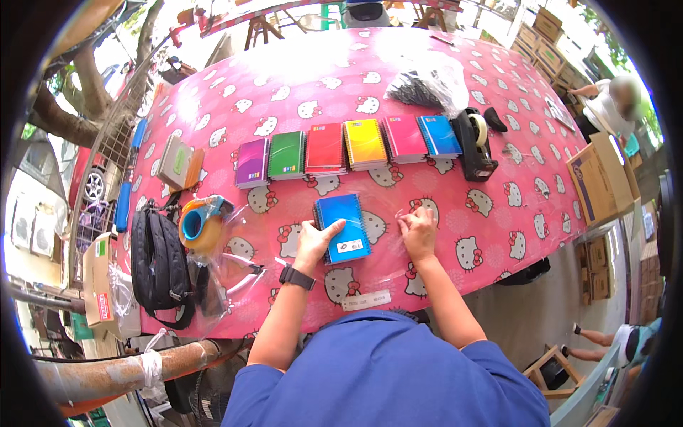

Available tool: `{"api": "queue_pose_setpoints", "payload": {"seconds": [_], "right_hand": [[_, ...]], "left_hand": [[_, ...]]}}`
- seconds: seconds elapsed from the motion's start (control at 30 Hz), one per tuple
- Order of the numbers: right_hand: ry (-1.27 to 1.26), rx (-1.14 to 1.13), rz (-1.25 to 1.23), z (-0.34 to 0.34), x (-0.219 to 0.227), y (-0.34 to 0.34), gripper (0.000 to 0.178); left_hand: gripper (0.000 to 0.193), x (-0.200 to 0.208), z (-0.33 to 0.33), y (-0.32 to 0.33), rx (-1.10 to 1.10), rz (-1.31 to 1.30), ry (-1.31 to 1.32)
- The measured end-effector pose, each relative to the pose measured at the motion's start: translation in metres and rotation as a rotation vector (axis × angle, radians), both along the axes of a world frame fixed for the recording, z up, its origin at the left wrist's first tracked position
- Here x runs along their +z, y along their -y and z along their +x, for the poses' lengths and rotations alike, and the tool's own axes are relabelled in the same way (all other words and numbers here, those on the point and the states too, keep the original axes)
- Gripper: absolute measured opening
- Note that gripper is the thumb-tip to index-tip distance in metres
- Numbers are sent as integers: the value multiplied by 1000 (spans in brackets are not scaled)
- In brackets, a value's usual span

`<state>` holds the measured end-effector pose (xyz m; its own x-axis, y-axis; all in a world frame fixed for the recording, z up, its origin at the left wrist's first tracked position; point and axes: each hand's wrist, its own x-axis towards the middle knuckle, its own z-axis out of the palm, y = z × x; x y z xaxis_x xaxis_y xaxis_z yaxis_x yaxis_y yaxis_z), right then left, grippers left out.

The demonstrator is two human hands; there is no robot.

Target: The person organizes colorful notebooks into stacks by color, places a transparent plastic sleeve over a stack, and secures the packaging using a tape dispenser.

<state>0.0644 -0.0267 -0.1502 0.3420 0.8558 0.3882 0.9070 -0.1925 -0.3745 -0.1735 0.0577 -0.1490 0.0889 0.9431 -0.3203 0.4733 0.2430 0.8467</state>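
Note:
A blue spiral notebook [343,222] with a white label lies on the pink patterned tablecloth in front of me. My left hand [317,240] grips its left edge, thumb across the cover. To the right of the notebook, my right hand [418,231] hovers close to the cloth with its fingers drawn together; what they pinch, if anything, I cannot make out. Beyond my hands runs a row of spiral notebook stacks: purple [252,163], green [287,155], red [324,147], yellow [366,144], pink [405,139] and blue [440,136].
A black tape dispenser [475,146] stands at the row's right end, a clear bag of black items [420,89] behind it. On the left are a black bag [158,263], tape rolls [201,224] and pliers [244,265]. A cardboard box [602,178] and a person [613,107] are at right.

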Motion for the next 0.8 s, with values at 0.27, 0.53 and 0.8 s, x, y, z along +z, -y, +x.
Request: {"api": "queue_pose_setpoints", "payload": {"seconds": [0.27, 0.53, 0.8], "right_hand": [[-1451, -223, -357, 20, 31, 23, 56], [-195, 437, -204, -94, 71, 23, 26], [-522, 959, -409, -80, 81, 21, 31]], "left_hand": [[93, 16, 4, 32, 24, 314, -203], [90, 13, 15, 34, 131, -63, 557], [97, -3, 12, 36, -16, 171, 162]]}}
